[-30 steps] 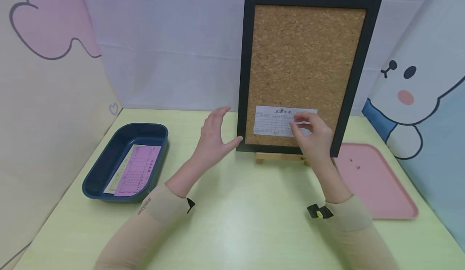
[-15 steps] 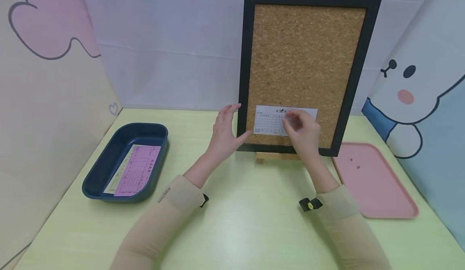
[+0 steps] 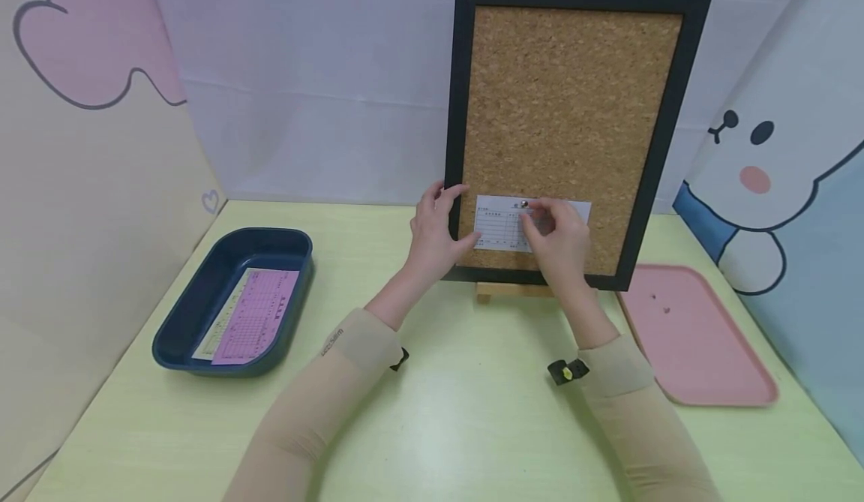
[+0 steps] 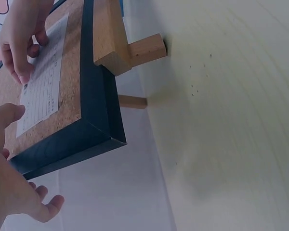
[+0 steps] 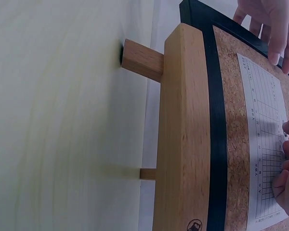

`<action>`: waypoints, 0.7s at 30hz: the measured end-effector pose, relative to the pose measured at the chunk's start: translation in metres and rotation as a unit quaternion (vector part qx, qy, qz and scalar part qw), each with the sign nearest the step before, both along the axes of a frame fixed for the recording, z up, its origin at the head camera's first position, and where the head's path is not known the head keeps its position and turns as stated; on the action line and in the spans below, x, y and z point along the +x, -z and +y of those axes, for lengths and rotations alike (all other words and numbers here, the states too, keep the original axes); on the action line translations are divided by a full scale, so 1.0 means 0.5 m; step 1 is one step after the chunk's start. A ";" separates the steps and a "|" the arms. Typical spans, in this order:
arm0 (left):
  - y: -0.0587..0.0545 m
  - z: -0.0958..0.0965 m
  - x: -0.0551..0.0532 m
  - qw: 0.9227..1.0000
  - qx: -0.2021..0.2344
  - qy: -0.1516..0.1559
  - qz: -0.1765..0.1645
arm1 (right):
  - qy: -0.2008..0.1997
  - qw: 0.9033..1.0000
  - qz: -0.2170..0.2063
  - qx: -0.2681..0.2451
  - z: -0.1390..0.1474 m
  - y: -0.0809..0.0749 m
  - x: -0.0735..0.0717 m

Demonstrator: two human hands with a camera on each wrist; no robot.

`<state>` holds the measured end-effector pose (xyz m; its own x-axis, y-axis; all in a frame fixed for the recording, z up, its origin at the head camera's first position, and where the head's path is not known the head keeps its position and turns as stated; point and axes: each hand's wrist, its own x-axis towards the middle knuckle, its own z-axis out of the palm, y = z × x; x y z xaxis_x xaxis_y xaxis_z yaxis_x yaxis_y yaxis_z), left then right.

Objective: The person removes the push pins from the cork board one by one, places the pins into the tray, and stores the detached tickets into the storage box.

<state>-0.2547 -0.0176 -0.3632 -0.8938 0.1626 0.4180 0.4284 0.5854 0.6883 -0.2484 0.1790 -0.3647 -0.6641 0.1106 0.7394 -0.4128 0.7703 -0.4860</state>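
A white printed form (image 3: pixel 498 224) lies against the lower part of a black-framed corkboard (image 3: pixel 570 112), held by a small metallic push pin (image 3: pixel 524 204) near its top. My right hand (image 3: pixel 563 243) is over the form, thumb and forefinger slightly apart, the fingertips right beside the pin. At the board's left side, my left hand (image 3: pixel 435 228) spans the frame, with its thumb (image 4: pixel 12 113) by the form's left edge and other fingers beyond the frame edge in the left wrist view. Whether the right fingertips touch the pin is hard to tell.
A wooden stand (image 5: pixel 180 120) supports the board on the pale table (image 3: pixel 432 427). To the left is a dark blue tray (image 3: pixel 169 337) with a pink and a yellowish printed sheet. A pink tray (image 3: pixel 709 352) with small pins lies to the right.
My left hand has moved right and up to the board's left frame. My right hand has shifted left across the form to the pin. The form stays in place.
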 end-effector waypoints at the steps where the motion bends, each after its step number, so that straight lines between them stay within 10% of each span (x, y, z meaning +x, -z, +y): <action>1: -0.001 0.003 -0.001 1.000 -0.003 0.000 0.001 | 0.001 1.000 0.000 -0.001 -0.001 0.000 0.000; 21: 0.007 0.048 -0.002 0.997 -0.040 -0.051 0.034 | -0.005 1.000 0.003 -0.002 -0.001 0.001 -0.005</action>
